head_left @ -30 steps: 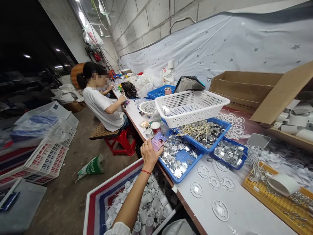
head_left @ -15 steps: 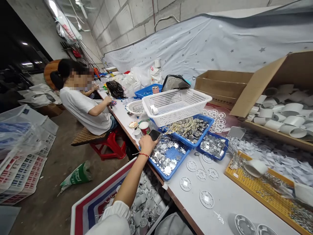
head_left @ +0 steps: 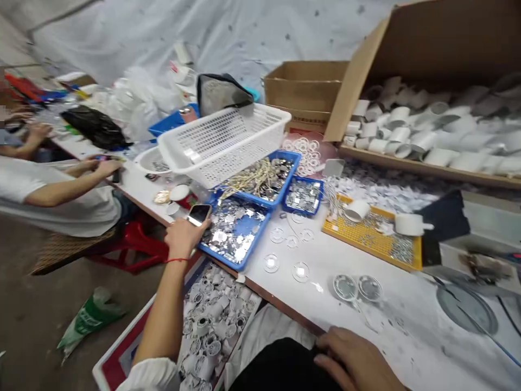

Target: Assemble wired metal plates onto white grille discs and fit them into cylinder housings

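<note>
My left hand (head_left: 184, 238), with a red string on its wrist, is closed on a phone (head_left: 199, 214) over the left rim of a blue tray (head_left: 243, 265) of shiny flat metal pieces. A white cup (head_left: 174, 209) stands just beyond the phone. Low in the view, my right hand (head_left: 358, 355) is at the table's front edge, fingers curled at a black thing (head_left: 280, 366); what they grip, if anything, is hidden. Several clear ring-shaped discs (head_left: 300, 271) lie on the table between my hands. Two round parts (head_left: 345, 287) sit beyond my right hand.
A white basket (head_left: 240, 155) rests above blue trays. At right are a yellow tray (head_left: 368, 241) of small metal parts and a cardboard box (head_left: 366, 81) of white tubes. Below the table, a bin holds white parts (head_left: 215, 331). A co-worker's sleeve (head_left: 12, 179) shows at left.
The view has swung right and down. My right hand and the table's right end have come into view. My left hand still holds the phone, which now shows a bright patch.
</note>
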Tool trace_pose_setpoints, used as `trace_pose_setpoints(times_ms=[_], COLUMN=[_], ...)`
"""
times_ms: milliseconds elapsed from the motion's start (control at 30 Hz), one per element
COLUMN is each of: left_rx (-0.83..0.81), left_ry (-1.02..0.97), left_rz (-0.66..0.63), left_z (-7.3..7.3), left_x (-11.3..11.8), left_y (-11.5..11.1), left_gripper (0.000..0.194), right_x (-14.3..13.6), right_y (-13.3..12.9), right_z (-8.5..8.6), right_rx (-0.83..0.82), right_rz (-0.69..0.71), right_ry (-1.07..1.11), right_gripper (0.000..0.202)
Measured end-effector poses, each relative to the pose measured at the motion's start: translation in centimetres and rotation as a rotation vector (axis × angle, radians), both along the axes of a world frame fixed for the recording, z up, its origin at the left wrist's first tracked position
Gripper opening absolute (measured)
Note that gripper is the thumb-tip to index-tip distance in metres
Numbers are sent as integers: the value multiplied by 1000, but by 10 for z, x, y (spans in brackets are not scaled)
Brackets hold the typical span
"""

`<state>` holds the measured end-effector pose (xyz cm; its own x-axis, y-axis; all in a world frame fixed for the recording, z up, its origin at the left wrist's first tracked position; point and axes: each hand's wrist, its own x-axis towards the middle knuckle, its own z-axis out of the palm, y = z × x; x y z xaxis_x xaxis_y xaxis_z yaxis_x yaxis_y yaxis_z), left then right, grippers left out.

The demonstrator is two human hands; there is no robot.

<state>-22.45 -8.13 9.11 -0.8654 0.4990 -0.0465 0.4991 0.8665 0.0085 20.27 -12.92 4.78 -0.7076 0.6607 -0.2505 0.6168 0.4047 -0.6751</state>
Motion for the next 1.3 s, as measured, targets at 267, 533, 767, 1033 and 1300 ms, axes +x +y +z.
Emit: trace_pose_setpoints(times_ms=[267,533,767,1033,1300], left_rx=[322,284,315,553,774], left_ry=[302,-48,-220,-568,-1330], left_rz=[-356,-1063,-1034,-1045,-415], left_z=[-2,-100,-97,-108,-58], left_x=[68,231,225,223,211], left_y=[-17,-10,1,-5,64], left_gripper=[74,62,49,29,39], right_x=[2,17,-67,-70,-87], right_y=[10,57,203,296,308], right_z=[26,34,46,38,8], right_rx=[-2,308,318,429,320], right_rz=[-115,-227,-144,-429,-531], right_ry=[29,139,-132,-188,-17], right_gripper=[14,19,8,17,9])
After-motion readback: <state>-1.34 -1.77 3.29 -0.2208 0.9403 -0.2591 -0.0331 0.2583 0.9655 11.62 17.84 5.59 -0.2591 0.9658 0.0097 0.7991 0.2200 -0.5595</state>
